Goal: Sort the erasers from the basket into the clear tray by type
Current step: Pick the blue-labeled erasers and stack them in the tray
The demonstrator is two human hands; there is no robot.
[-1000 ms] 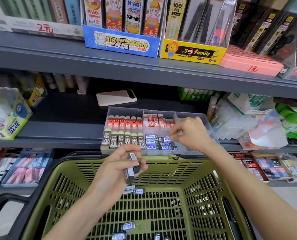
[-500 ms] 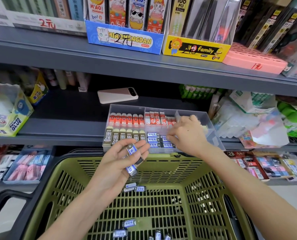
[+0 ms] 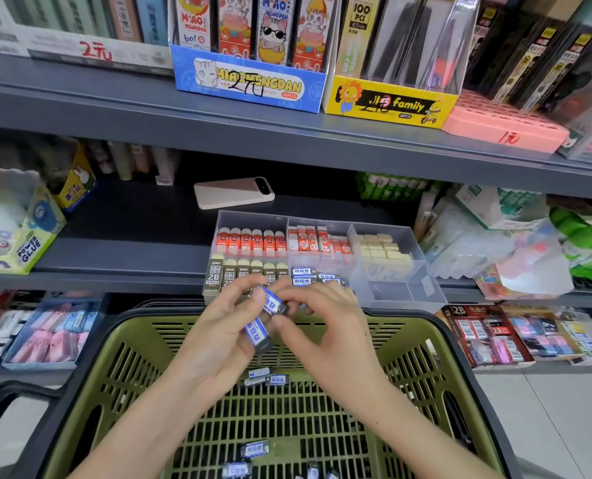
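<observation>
My left hand (image 3: pixel 218 337) holds two blue-and-white sleeved erasers above the green basket (image 3: pixel 135 382); one eraser (image 3: pixel 257 333) lies in its palm. My right hand (image 3: pixel 329 326) pinches the upper eraser (image 3: pixel 273 301) between thumb and fingertips, right beside the left fingers. The clear tray (image 3: pixel 408 281) stands on the shelf just behind both hands, with red, red-and-white, cream, 2B and blue erasers (image 3: pixel 303 275) in separate compartments. Several more blue erasers (image 3: pixel 254 449) lie on the basket floor.
A pink phone (image 3: pixel 232 192) lies on the shelf behind the tray. A Power Glue box (image 3: pixel 21 236) stands at the left, bagged goods (image 3: pixel 515 243) at the right. Boxes of stationery fill the upper shelf; low trays of erasers (image 3: pixel 45 333) sit on either side of the basket.
My right hand has come back from the tray's blue compartment to my left hand and taken hold of the upper eraser there. The left hand rose slightly.
</observation>
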